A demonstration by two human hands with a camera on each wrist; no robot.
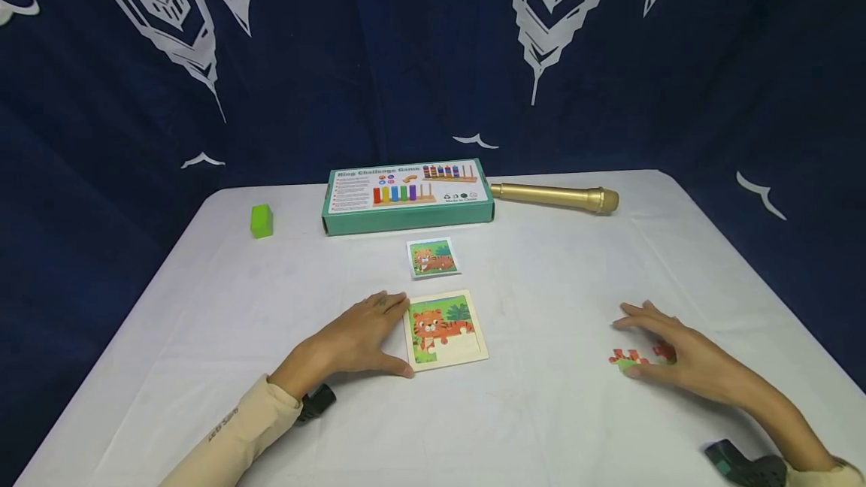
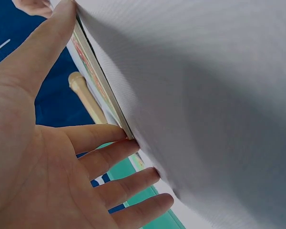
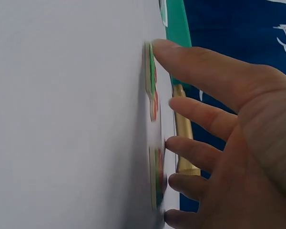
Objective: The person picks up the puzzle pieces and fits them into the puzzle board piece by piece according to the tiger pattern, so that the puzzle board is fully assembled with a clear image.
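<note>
My left hand [image 1: 361, 329] lies along the left side of a square wooden puzzle board [image 1: 460, 355] with a tiger picture. Its thumb touches the near left corner and the fingertips meet the edge farther up, fingers fairly straight in the left wrist view. Part of the board's lower right is bare wood. To the right, my right hand [image 1: 683, 355] hovers with spread fingers over loose puzzle pieces. The thumb tip rests at one green and red piece [image 1: 628, 361]. Another red piece [image 1: 664, 352] lies under the fingers, partly hidden in the head view; its layered edge shows in the right wrist view.
Behind the board lies a small tiger picture card [image 1: 433, 258]. Farther back are a green Ring Challenge Game box [image 1: 409, 198], a gold microphone [image 1: 555, 196] and a green block [image 1: 261, 221]. A white cloth covers the table [image 1: 541, 412]; a dark blue curtain [image 1: 372, 58] hangs behind.
</note>
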